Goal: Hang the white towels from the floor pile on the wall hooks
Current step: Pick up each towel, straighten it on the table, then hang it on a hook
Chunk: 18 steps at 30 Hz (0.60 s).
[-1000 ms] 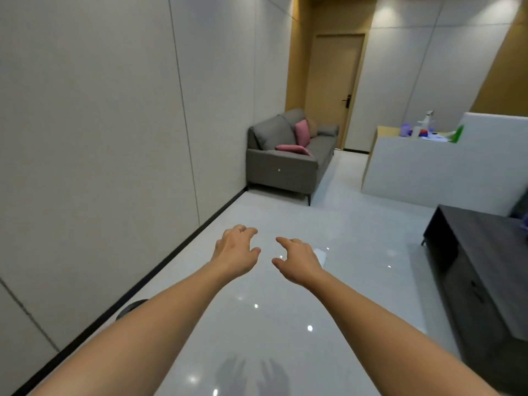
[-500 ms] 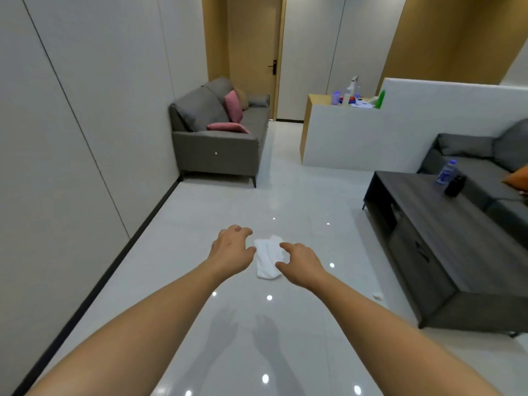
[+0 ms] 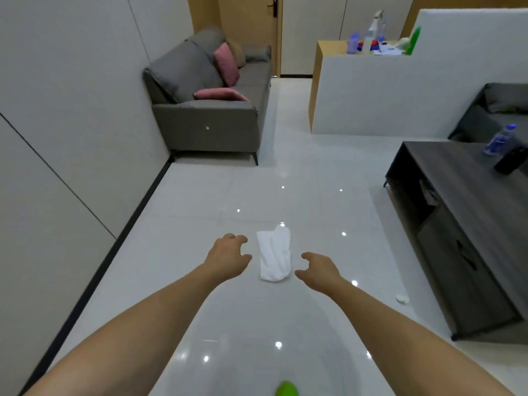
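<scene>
Nothing hangs yet, as far as this view shows (no wall hooks visible anywhere). Across the glossy floor (image 3: 200, 281), a white towel pile (image 3: 274, 257) lies at centre frame, untouched. Flanking it, apart from it, the left hand (image 3: 228, 258) and right hand (image 3: 318, 270) hover with fingers loosely curled, holding nothing.

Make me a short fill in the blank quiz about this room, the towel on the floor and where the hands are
1. The white towel lies on the glossy ____.
2. The left hand and right hand hover on either side of the towel, holding ____.
3. The cushions on the grey sofa are ____.
4. A clear water bottle stands on the dark ____.

Missing words: floor; nothing; pink; table
</scene>
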Tool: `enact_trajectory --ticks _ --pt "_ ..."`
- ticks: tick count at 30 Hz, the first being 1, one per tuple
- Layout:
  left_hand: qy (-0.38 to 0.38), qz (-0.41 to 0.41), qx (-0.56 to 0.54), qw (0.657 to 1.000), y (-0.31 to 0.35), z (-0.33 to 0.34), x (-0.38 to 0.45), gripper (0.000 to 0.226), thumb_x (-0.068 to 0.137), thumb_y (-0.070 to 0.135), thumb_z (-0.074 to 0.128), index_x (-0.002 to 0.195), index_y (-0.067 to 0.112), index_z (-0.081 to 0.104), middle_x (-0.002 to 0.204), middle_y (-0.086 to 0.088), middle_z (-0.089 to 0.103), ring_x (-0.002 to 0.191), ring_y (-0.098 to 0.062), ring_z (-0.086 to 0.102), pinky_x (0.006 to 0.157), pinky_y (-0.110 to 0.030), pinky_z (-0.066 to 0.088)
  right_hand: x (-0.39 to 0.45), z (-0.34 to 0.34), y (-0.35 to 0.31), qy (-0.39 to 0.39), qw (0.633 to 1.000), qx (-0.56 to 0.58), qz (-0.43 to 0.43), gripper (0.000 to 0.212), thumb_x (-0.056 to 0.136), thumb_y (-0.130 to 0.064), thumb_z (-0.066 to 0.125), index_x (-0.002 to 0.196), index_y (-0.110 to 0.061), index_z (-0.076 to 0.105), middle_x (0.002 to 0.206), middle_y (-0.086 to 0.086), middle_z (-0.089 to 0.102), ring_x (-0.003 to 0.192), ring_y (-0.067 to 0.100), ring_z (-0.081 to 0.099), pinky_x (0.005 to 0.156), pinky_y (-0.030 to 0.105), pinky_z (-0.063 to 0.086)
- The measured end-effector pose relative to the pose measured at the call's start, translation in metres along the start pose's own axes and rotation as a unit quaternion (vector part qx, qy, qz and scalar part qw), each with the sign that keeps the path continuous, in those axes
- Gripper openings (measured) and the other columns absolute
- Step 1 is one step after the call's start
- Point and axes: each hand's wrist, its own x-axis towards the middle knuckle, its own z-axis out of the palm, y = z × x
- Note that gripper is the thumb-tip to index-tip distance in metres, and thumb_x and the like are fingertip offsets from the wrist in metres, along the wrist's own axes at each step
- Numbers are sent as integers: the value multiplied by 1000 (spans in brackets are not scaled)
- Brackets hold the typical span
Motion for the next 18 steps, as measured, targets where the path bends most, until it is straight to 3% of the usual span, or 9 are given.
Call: enact_trajectory --ticks 4,9,18 --pt "-18 -18 -19 999 -9 -2 64 52 94 36 55 143 21 45 148 -6 40 133 -26 40 106 -37 39 69 -10 -14 -20 1000 -5 7 63 93 -32 60 149 -16 38 147 4 49 129 22 50 94 27 42" --pt "-64 -33 -25 997 -40 4 155 53 93 36 56 143 19 47 146 -9 43 133 -28 41 107 -35 37 160 5 -32 -59 998 -1 37 62 92 -32 62 148 -15 40 146 6 50 129 22 51 96 27 42" --pt "-156 -59 -47 985 -102 9 331 53 94 34 59 142 16 48 141 -11 48 129 -27 47 103 -31 36 287 38 -55 -109 977 61 172 59 91 -31 64 145 -15 45 140 7 55 123 21 56 96 25 44"
